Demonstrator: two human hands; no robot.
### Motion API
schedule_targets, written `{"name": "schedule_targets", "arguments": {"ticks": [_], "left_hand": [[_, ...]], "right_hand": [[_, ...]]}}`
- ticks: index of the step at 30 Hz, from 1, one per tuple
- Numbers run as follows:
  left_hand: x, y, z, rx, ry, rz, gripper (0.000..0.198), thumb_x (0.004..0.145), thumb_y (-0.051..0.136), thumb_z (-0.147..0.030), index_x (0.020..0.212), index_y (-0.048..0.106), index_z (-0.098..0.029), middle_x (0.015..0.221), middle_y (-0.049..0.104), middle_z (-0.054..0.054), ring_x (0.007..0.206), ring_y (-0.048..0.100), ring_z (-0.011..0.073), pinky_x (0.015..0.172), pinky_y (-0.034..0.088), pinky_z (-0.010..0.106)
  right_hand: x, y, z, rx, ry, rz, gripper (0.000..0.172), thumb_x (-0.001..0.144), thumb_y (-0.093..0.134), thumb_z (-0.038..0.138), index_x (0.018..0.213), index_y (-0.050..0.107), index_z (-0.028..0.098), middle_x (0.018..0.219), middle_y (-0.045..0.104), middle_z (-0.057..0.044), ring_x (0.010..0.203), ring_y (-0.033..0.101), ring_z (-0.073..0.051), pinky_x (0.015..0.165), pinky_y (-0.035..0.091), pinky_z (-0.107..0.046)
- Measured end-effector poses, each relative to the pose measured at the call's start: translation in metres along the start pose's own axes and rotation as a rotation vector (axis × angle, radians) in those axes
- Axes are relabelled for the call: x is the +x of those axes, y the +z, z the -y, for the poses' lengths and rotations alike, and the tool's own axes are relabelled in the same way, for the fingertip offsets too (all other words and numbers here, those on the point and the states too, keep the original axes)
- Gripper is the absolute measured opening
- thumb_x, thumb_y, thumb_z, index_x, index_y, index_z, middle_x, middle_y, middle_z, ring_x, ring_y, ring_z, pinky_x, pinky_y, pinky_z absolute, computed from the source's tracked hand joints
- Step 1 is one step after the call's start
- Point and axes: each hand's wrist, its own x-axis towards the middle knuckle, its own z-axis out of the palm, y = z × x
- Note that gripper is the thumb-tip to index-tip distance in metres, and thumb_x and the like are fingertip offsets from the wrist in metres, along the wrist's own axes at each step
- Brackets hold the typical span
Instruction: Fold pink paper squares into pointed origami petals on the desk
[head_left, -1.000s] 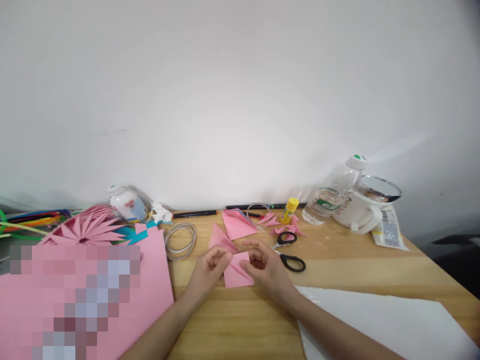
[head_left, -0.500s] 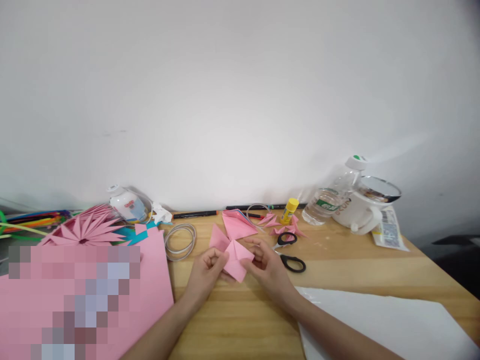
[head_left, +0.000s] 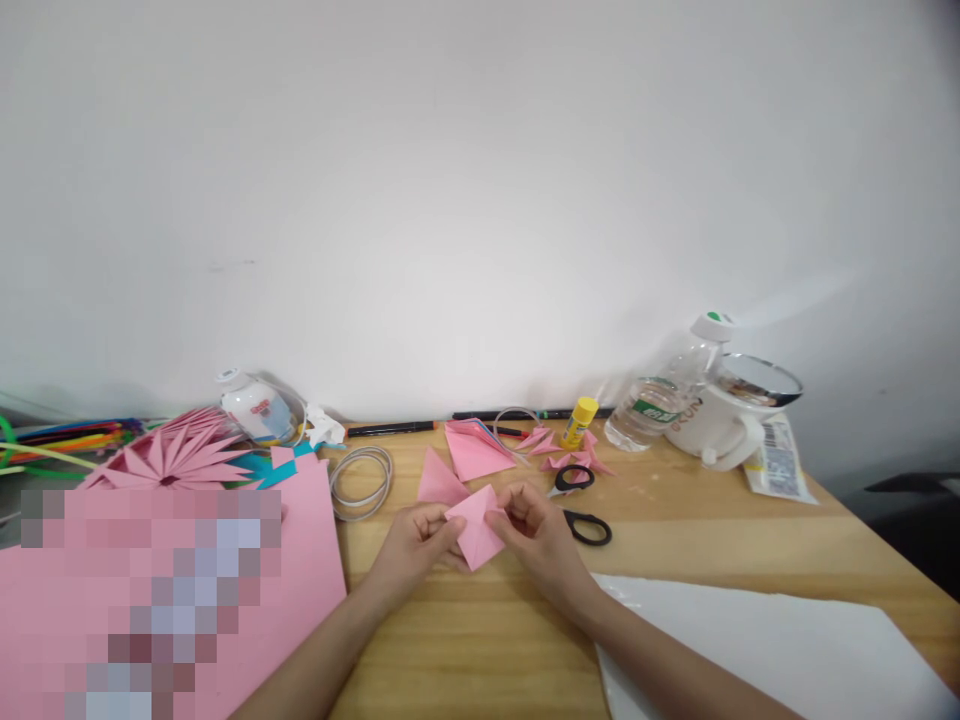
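Note:
A small folded pink paper point(head_left: 480, 535) is held between both hands, its creased diamond face turned up toward me. My left hand point(head_left: 426, 538) pinches its left corner between thumb and fingers. On the right side, my right hand point(head_left: 529, 525) grips the opposite corner the same way. The fingers behind the sheet are partly hidden. Just beyond the held paper lie a pink folded triangle point(head_left: 439, 478) and a stack of pink paper squares point(head_left: 478, 450). Black-handled scissors point(head_left: 589, 527) rest right of my right hand.
A yellow glue stick point(head_left: 579, 422) stands by pink folded paper stars point(head_left: 581, 460). A water bottle point(head_left: 645, 412) and white mug point(head_left: 712, 425) are at the back right. Coiled cable point(head_left: 361, 483) and large pink sheets point(head_left: 315, 560) lie left; a white sheet point(head_left: 750, 650) lies front right.
The pink paper has turned slightly and now shows a flat diamond face with creases, where an open flap showed before. Both hands have stayed close to the same place.

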Motion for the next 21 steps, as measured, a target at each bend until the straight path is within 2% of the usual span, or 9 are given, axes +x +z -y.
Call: {"name": "schedule_targets", "arguments": {"ticks": [2, 6, 9, 12, 17, 21], "left_hand": [[-0.0004, 0.0000, -0.0002, -0.013, -0.004, -0.022, 0.034, 0.064, 0.066, -0.044, 0.069, 0.062, -0.011, 0.061, 0.068, 0.006, 0.055, 0.064, 0.0189, 0.058, 0.052, 0.032], [-0.0013, 0.0002, -0.0012, -0.039, -0.009, -0.021, 0.034, 0.064, 0.066, -0.043, 0.072, 0.064, -0.011, 0.060, 0.068, 0.006, 0.055, 0.063, 0.0174, 0.059, 0.052, 0.030], [-0.0013, -0.0003, 0.0004, -0.081, -0.022, 0.049, 0.031, 0.069, 0.064, -0.039, 0.082, 0.066, -0.011, 0.066, 0.068, 0.006, 0.059, 0.063, 0.0163, 0.061, 0.051, 0.030], [-0.0008, 0.0000, 0.0039, -0.143, -0.033, 0.096, 0.028, 0.074, 0.060, -0.035, 0.083, 0.067, -0.010, 0.070, 0.068, 0.007, 0.062, 0.062, 0.0158, 0.062, 0.050, 0.029], [-0.0004, 0.0032, 0.0057, -0.250, 0.014, 0.042, 0.025, 0.074, 0.061, -0.033, 0.080, 0.067, -0.009, 0.068, 0.067, 0.007, 0.063, 0.062, 0.0153, 0.063, 0.049, 0.028], [-0.0008, 0.0055, 0.0021, -0.281, 0.017, -0.012, 0.028, 0.071, 0.063, -0.035, 0.082, 0.067, -0.010, 0.071, 0.069, 0.009, 0.070, 0.064, 0.0192, 0.068, 0.049, 0.030]], "right_hand": [[-0.0005, -0.0009, 0.0010, -0.112, -0.028, 0.002, 0.010, 0.078, 0.054, 0.026, 0.073, 0.054, 0.017, 0.068, 0.056, 0.000, 0.061, 0.052, -0.012, 0.054, 0.040, -0.021], [-0.0010, -0.0028, 0.0036, -0.233, -0.078, 0.016, 0.014, 0.080, 0.050, 0.024, 0.082, 0.063, 0.018, 0.080, 0.063, -0.004, 0.073, 0.057, -0.016, 0.063, 0.044, -0.025], [-0.0011, -0.0032, 0.0038, -0.257, -0.092, 0.048, 0.016, 0.080, 0.049, 0.021, 0.083, 0.065, 0.019, 0.081, 0.063, -0.004, 0.075, 0.058, -0.016, 0.064, 0.044, -0.025], [-0.0012, -0.0028, 0.0034, -0.283, -0.118, 0.066, 0.019, 0.079, 0.047, 0.016, 0.085, 0.065, 0.020, 0.083, 0.062, -0.004, 0.076, 0.057, -0.015, 0.066, 0.044, -0.025], [-0.0008, -0.0021, 0.0043, -0.290, -0.231, 0.049, 0.032, 0.074, 0.043, 0.004, 0.087, 0.065, 0.023, 0.104, 0.054, -0.006, 0.101, 0.051, -0.017, 0.082, 0.042, -0.029], [-0.0026, -0.0007, 0.0060, -0.344, -0.272, 0.078, 0.048, 0.063, 0.038, -0.006, 0.089, 0.065, 0.024, 0.112, 0.049, -0.006, 0.110, 0.046, -0.017, 0.090, 0.038, -0.033]]}}
